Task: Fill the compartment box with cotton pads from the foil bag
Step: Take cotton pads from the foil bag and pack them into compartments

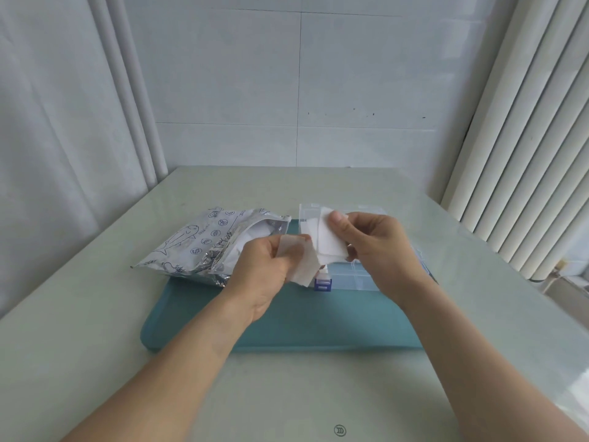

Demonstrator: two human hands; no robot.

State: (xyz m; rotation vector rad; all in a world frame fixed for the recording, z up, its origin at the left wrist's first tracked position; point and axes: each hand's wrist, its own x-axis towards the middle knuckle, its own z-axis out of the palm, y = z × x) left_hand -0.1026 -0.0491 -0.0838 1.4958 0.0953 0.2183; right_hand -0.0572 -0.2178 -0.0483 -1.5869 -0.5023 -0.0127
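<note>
A silver foil bag [194, 244] printed with fish drawings lies open on the left, white pads showing in its mouth. The clear compartment box [350, 274] with a blue latch stands to its right, lid raised behind. My left hand [266, 272] pinches one thin white cotton pad [301, 266] above the box's front left corner. My right hand [379, 247] holds a small stack of cotton pads [326, 239] with the thumb on top, over the box. My hands hide most of the compartments.
Bag and box sit on a teal mat [287, 327] on a pale glass-topped table [95, 314]. White tiled walls stand behind and to the left; vertical white slats [522, 154] rise at the right.
</note>
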